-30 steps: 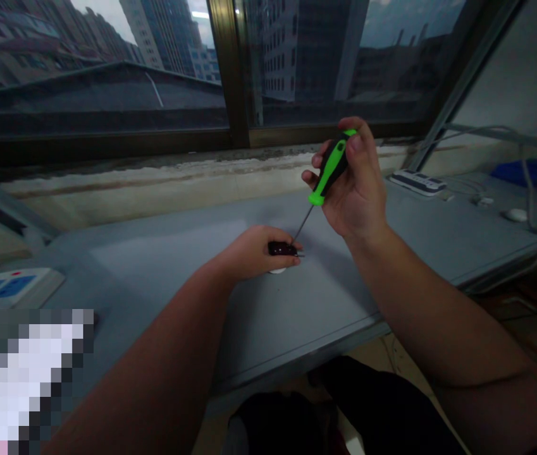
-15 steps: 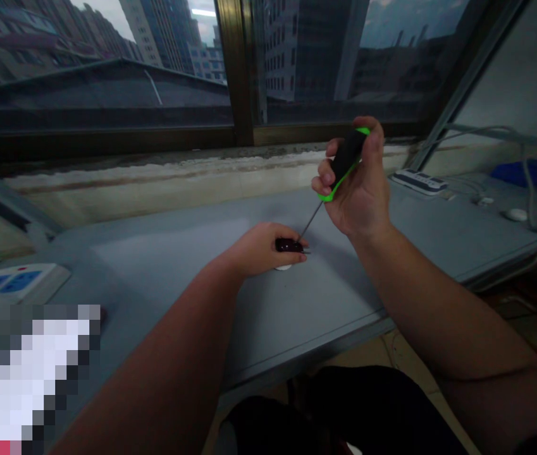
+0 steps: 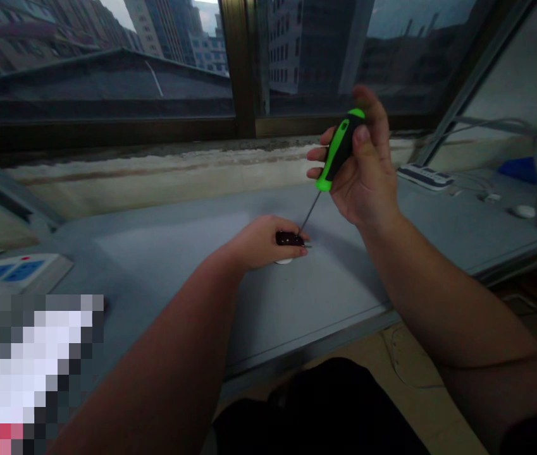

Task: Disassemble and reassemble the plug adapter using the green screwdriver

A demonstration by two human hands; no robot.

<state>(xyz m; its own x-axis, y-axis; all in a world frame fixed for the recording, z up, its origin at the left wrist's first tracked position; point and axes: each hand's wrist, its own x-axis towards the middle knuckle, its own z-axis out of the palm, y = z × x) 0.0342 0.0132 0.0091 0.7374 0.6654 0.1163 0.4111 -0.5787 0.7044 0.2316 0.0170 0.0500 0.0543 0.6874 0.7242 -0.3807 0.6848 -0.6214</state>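
Observation:
My left hand (image 3: pixel 261 243) is closed around a small dark brown plug-like piece (image 3: pixel 288 239) on the grey table (image 3: pixel 296 303). Shiny spots dot its top, and a thin metal prong sticks out at its right end. Part of a white round thing (image 3: pixel 284 261) shows beneath that hand. Above and to the right, my right hand (image 3: pixel 365 164) holds a green and black screwdriver (image 3: pixel 339 151) between thumb and fingers, the fingers partly stretched out. The shaft slants down to the left, its tip at the dark piece. Exactly where the tip sits is too small to tell.
At the left stands a white power strip with blue sockets (image 3: pixel 26 272). On the right lie another white and grey strip (image 3: pixel 424 177), a white round object (image 3: pixel 524 212), cables and a blue item (image 3: pixel 534 169). A window (image 3: pixel 244 69) is behind the table.
The screwdriver handle has turned, showing more green on its near side. My right fingers have loosened and stretched out around it. My left hand keeps its hold on the dark piece.

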